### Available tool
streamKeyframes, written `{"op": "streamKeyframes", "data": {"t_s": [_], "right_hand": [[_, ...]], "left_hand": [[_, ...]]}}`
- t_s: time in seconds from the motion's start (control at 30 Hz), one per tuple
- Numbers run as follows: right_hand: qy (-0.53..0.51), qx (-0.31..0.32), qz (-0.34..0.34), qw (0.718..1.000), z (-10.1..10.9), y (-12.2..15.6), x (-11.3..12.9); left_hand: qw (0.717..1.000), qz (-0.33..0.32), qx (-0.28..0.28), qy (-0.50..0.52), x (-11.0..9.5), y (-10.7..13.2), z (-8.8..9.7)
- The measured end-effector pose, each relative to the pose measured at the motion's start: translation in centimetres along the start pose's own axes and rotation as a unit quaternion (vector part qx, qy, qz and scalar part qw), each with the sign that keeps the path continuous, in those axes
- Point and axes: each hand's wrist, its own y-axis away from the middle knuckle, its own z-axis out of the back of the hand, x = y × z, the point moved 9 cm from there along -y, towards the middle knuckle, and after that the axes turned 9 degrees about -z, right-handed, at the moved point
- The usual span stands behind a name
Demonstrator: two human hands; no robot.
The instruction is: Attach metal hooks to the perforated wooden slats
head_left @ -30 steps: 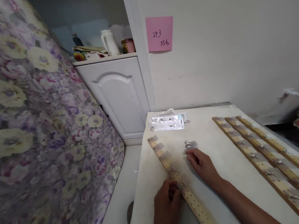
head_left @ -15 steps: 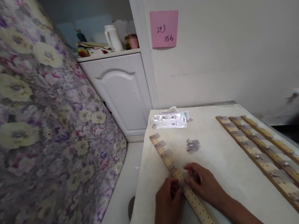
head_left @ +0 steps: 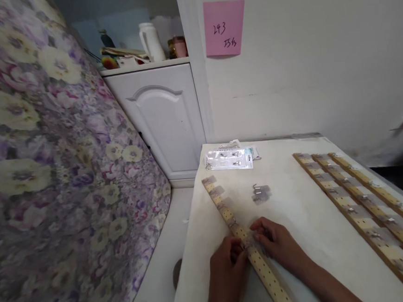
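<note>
- The perforated wooden strip (head_left: 269, 278) lies slantwise on the white table (head_left: 300, 250); its far end is close to the left edge, just short of the far left corner, and its near end runs out of view at the bottom.
- Small clear pieces with metal fittings sit across its far half; one clear plastic piece (head_left: 249, 241) is at the strip between the two hands.
- The left hand (head_left: 226, 263) is curled in, thumb and forefinger nearly meeting at the strip's left side; whether they pinch the fitting or only press it, I cannot tell.
- The right hand (head_left: 278, 241) is half curled, thumb and forefinger slightly apart at that piece's right end; its grip is too blurred to tell.
- Loose hooks and clear pieces (head_left: 261, 193) lie in a small pile, right of the strip's far half; a clear blister pack (head_left: 229, 159) rests near the far left corner.
- Three fitted strips (head_left: 357, 197) lie side by side along the right edge.
</note>
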Motion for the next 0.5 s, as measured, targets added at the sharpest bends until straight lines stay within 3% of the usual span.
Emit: {"op": "streamKeyframes", "data": {"t_s": [0.23, 0.5], "right_hand": [[-0.051, 0.021, -0.019, 0.998, -0.23, 0.16, 0.00], [-0.041, 0.012, -0.011, 0.999, 0.01, 0.11, -0.04]], "left_hand": [[1.000, 0.008, -0.001, 0.006, -0.23, 0.19, 0.01], [1.000, 0.012, 0.002, 0.020, -0.21, 0.17, 0.04]]}}
